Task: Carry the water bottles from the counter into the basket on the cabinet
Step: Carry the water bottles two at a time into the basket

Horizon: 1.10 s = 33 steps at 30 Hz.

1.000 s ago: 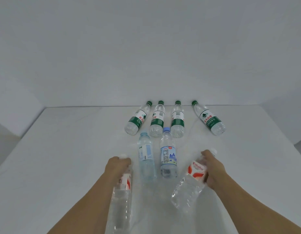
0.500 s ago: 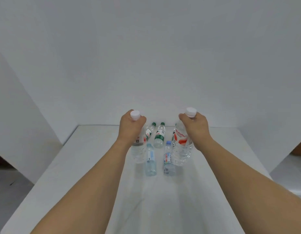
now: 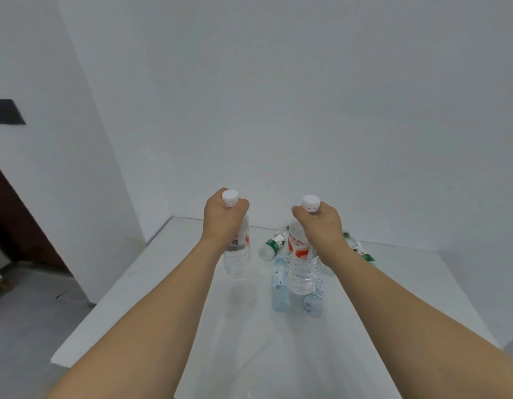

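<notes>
My left hand [image 3: 222,217] grips the neck of a clear water bottle with a red-and-white label [image 3: 238,254], which hangs upright above the white counter [image 3: 169,298]. My right hand [image 3: 321,223] grips the neck of a second red-labelled bottle [image 3: 301,263], also upright in the air. Below them, two blue-labelled bottles [image 3: 279,286] lie on the counter. Green-labelled bottles [image 3: 274,244] lie further back, partly hidden by my right hand and arm. No basket or cabinet is in view.
White walls close off the counter at the back and left. The counter's left edge drops to a grey floor [image 3: 22,326]. A dark brown panel [image 3: 16,220] stands at the far left.
Both hands have lifted their bottles off the counter, from lying flat to hanging upright by the neck. My view has risen and swung left, so the left wall and floor show.
</notes>
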Each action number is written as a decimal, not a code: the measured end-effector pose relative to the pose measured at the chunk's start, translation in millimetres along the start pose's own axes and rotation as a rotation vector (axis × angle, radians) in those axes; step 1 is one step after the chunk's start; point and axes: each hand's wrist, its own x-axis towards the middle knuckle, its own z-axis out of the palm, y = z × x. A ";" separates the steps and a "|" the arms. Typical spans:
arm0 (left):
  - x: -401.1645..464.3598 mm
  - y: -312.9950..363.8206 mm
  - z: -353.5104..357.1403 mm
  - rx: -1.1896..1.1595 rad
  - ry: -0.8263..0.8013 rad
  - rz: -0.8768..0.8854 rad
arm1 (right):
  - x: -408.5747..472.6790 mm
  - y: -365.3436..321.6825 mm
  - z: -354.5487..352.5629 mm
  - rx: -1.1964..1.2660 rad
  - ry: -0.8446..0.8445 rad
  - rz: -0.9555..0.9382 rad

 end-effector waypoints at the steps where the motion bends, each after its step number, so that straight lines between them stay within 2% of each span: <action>1: 0.6 -0.2 -13.1 -0.001 0.012 -0.004 | -3.1 -2.2 12.0 -0.004 -0.020 -0.002; 8: -2.9 -5.0 -139.5 0.051 0.182 -0.001 | -43.8 -36.5 124.5 0.063 -0.239 -0.057; 19: -103.1 30.9 -338.4 0.231 0.674 -0.017 | -174.9 -116.9 286.8 0.131 -0.746 -0.200; 25: -156.5 46.3 -411.6 0.314 0.902 -0.078 | -244.5 -158.9 336.3 0.205 -0.972 -0.219; 33: -184.9 50.8 -453.0 0.307 1.062 -0.091 | -284.9 -179.6 368.8 0.205 -1.097 -0.252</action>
